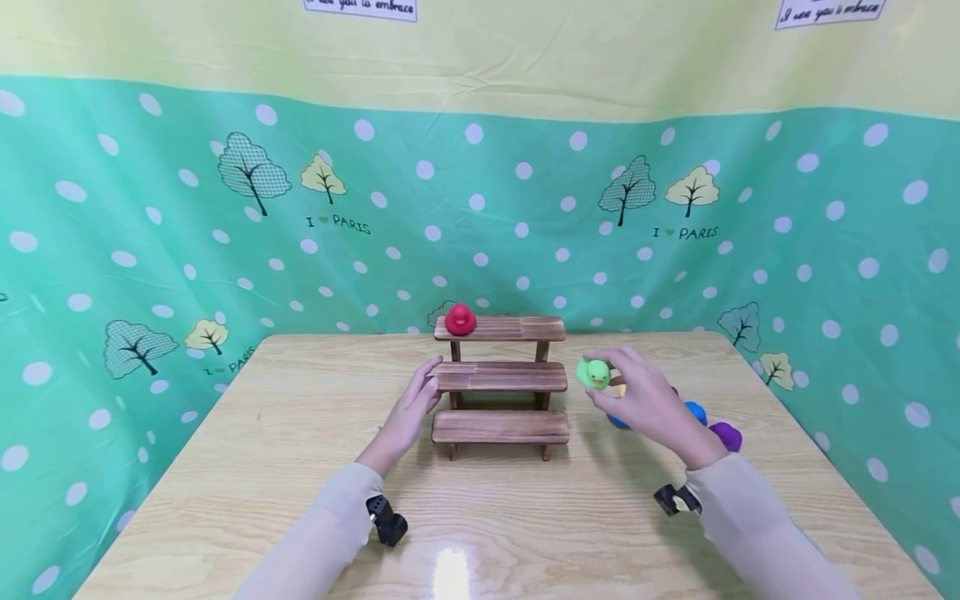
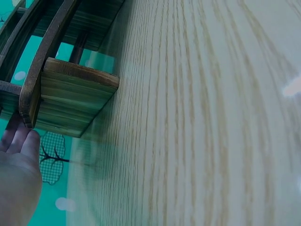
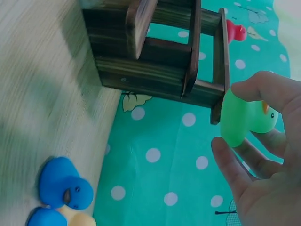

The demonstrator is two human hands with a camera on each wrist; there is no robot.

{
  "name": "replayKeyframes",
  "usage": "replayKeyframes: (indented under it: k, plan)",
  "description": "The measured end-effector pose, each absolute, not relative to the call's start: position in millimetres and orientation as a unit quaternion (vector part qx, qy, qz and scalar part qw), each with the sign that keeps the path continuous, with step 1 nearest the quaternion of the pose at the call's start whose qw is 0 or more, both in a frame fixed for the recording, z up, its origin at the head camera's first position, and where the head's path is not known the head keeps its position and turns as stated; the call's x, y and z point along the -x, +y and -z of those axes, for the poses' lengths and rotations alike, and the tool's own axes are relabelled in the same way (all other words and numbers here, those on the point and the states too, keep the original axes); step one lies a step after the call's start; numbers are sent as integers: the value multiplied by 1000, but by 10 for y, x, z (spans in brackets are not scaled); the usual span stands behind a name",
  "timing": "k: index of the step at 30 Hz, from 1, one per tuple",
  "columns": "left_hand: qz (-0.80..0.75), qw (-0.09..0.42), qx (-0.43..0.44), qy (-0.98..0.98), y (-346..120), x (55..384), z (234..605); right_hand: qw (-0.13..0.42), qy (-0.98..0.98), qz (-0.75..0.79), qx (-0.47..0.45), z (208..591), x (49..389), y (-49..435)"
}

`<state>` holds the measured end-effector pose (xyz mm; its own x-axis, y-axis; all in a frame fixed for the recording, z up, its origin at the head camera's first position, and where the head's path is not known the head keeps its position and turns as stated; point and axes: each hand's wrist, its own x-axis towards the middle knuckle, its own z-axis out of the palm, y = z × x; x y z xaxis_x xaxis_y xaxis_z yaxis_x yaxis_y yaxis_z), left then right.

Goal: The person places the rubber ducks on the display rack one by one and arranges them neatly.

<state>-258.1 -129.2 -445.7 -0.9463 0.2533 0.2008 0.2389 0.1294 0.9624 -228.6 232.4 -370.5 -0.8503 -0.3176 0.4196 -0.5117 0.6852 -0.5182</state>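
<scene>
A three-tier wooden shelf stand (image 1: 500,427) stands on the table. On its top tier, at the left end, sits a red rubber duck (image 1: 461,320). My left hand (image 1: 411,408) is at the left end of the middle tier, fingers extended and fingertips right at the wood; the left wrist view has those fingers (image 2: 31,143) partly behind the shelf's side. To the right of the stand, my right hand (image 1: 641,396) pinches a green rubber duck (image 1: 594,374) between thumb and fingers, above the table. In the right wrist view the green duck (image 3: 235,117) overlaps the stand's edge.
Beyond my right hand, a blue duck (image 1: 695,412) and a purple duck (image 1: 726,436) rest on the table (image 1: 495,517). Another blue duck (image 3: 66,183) lies beside a pale yellow one (image 3: 81,219), partly hidden by the hand in the head view. A polka-dot cloth (image 1: 420,233) hangs behind.
</scene>
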Motion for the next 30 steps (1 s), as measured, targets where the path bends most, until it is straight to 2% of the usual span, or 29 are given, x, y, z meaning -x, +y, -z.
replayKeyframes:
  k: [8, 30]
  plan:
    - [-640, 7, -164, 751, -1292, 2578, 4452, 200, -879, -345, -263, 3643, 2377, 2178]
    - [-639, 12, -163, 752, -1294, 2582, 4454, 193, -852, -413, -257, 3507, 2580, 1796]
